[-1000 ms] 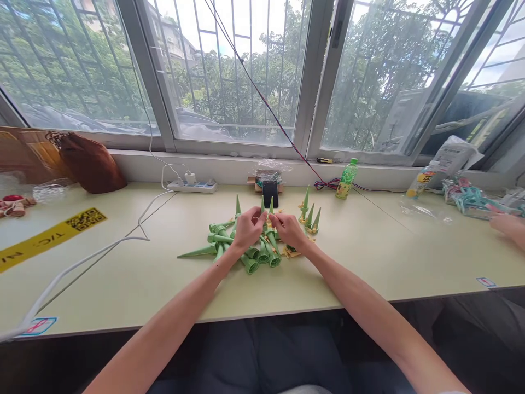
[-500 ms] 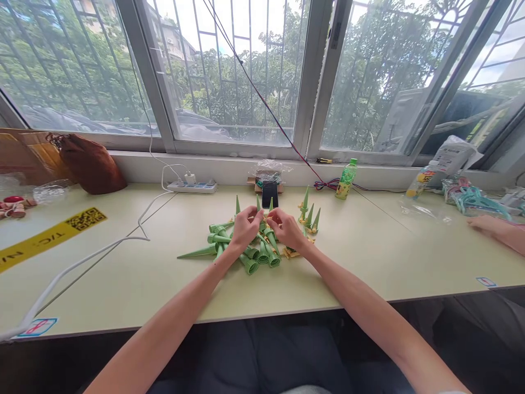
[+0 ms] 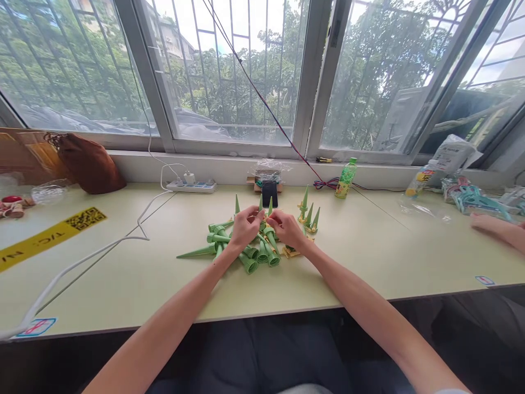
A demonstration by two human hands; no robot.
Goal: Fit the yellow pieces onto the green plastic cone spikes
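Note:
My left hand (image 3: pixel 246 225) is closed around a green cone-shaped plastic spike (image 3: pixel 261 202), whose pointed tip rises above the fingers. My right hand (image 3: pixel 286 226) faces it, thumb and finger pinched close to the same spot; a bit of yellow shows there, too small to make out. Beneath and between my hands lies a heap of hollow green spikes (image 3: pixel 250 265), some with open threaded ends toward me. One long spike (image 3: pixel 197 251) points left. Beyond my hands, spikes stand tip up (image 3: pixel 237 204). On the right, several upright spikes (image 3: pixel 304 203) have yellow parts at their bases.
A black phone (image 3: pixel 269 193) leans on a small box at the back. Nearby are a green bottle (image 3: pixel 346 178) and a power strip (image 3: pixel 192 186). A white cable (image 3: pixel 139 227) crosses the left side. Another person's hand (image 3: pixel 490 224) rests at the far right, by teal items (image 3: pixel 478 202).
The spike in my left hand has shifted slightly right, toward my right hand's fingertips. Both hands stay in nearly the same place, and the heap looks unchanged.

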